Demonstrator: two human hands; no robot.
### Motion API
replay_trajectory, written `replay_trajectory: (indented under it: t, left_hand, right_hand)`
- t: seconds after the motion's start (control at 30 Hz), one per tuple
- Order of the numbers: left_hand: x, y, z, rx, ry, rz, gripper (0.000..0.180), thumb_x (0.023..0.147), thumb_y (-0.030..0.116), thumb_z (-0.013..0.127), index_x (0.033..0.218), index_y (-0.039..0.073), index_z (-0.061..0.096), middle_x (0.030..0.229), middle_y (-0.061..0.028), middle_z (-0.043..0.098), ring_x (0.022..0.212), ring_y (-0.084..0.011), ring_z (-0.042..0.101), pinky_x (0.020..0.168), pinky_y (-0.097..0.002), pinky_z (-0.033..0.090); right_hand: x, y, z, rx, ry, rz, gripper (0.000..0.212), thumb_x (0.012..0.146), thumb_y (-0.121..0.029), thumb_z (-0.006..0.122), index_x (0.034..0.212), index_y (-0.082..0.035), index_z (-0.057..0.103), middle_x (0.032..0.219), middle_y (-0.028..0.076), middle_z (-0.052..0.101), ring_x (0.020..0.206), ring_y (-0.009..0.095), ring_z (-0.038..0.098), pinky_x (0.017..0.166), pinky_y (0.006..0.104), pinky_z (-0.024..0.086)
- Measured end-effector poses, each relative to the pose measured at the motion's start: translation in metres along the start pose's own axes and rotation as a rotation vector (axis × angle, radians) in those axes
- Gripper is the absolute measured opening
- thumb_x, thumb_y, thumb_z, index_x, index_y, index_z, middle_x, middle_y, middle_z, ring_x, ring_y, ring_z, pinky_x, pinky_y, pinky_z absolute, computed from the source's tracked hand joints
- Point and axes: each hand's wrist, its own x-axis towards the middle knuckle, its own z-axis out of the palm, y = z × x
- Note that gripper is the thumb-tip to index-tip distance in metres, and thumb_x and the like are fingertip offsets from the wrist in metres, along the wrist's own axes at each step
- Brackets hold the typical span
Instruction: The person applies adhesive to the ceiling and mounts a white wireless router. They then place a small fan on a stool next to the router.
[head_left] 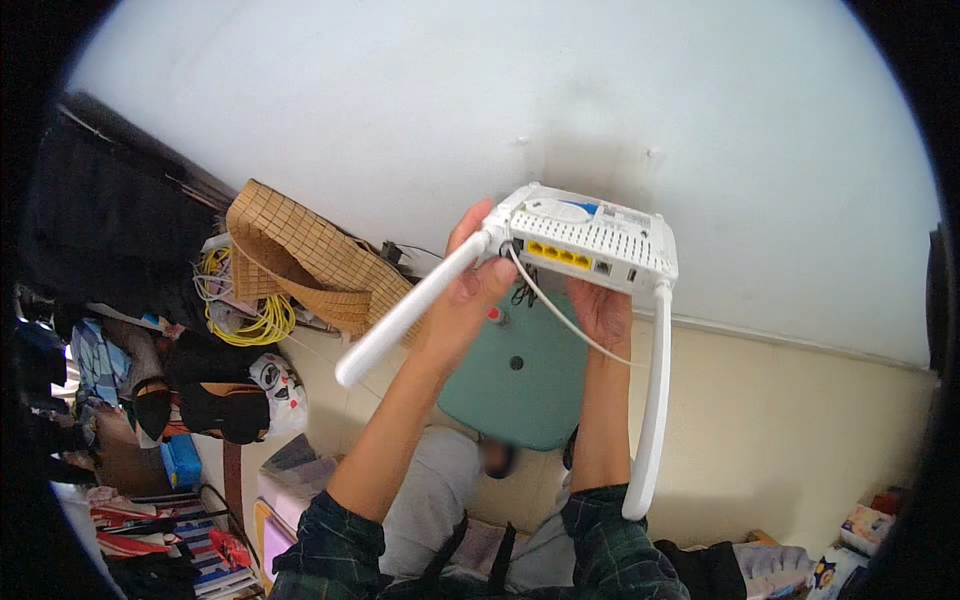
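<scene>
A white router (640, 248) with two long antennas is held up in front of the wall, its row of yellow ports facing me. My left hand (470, 290) grips its left end, thumb near the black socket where a thin white cable (560, 318) goes in. From there the cable droops to the right, across my right wrist. My right hand (603, 315) supports the router from below; its fingers are partly hidden behind the casing. The left antenna (410, 315) slants down over my left forearm, and the right antenna (655, 400) hangs beside my right forearm.
Below my hands stands a green stool (515, 390) with a dark cable and a small red item on it. At left lie a rolled bamboo mat (310, 260), a coil of yellow cable (255, 322) and piled bags. The white wall (780, 180) rises close behind the router.
</scene>
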Motion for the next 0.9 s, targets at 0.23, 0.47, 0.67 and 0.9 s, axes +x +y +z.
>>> replay_trajectory:
  t: [0.23,0.47,0.67,0.9]
  left_hand:
    - [-0.009,0.005,-0.004,-0.185,-0.047,-0.011,0.09,0.072,0.02,0.08,0.144,0.013,0.026,0.131,-0.0051,0.043,0.118,-0.0172,0.043,0.096,-0.0297,0.043]
    - [0.007,0.001,-0.015,-0.28,-0.038,-0.01,0.076,0.072,0.018,0.08,0.134,0.01,0.038,0.128,-0.0062,0.047,0.118,-0.0166,0.043,0.097,-0.0284,0.041]
    - [0.018,-0.007,-0.028,-0.256,0.019,0.085,0.072,0.073,0.015,0.079,0.132,0.007,0.039,0.127,-0.0086,0.048,0.116,-0.0184,0.049,0.1,-0.0317,0.041]
    - [0.021,-0.029,-0.025,-0.236,0.011,0.207,0.066,0.076,0.011,0.076,0.13,0.004,0.038,0.13,-0.0141,0.046,0.121,-0.0219,0.047,0.103,-0.036,0.041]
  right_hand:
    - [-0.022,-0.006,0.004,-0.038,0.064,0.087,0.072,0.084,-0.031,0.066,0.143,-0.013,0.029,0.138,0.008,0.045,0.126,0.023,0.044,0.104,0.0387,0.042]
    - [-0.025,0.002,0.017,-0.198,0.032,0.016,0.055,0.085,-0.03,0.065,0.133,-0.009,0.044,0.133,0.008,0.05,0.124,0.022,0.046,0.106,0.0373,0.04]
    - [-0.021,0.008,0.004,-0.185,0.004,0.013,0.052,0.089,-0.026,0.059,0.135,-0.008,0.042,0.137,0.011,0.046,0.126,0.023,0.045,0.107,0.0395,0.038]
    - [-0.02,0.002,-0.001,-0.092,0.042,0.031,0.053,0.089,-0.025,0.06,0.135,-0.006,0.041,0.136,0.013,0.047,0.126,0.025,0.045,0.105,0.0395,0.042]
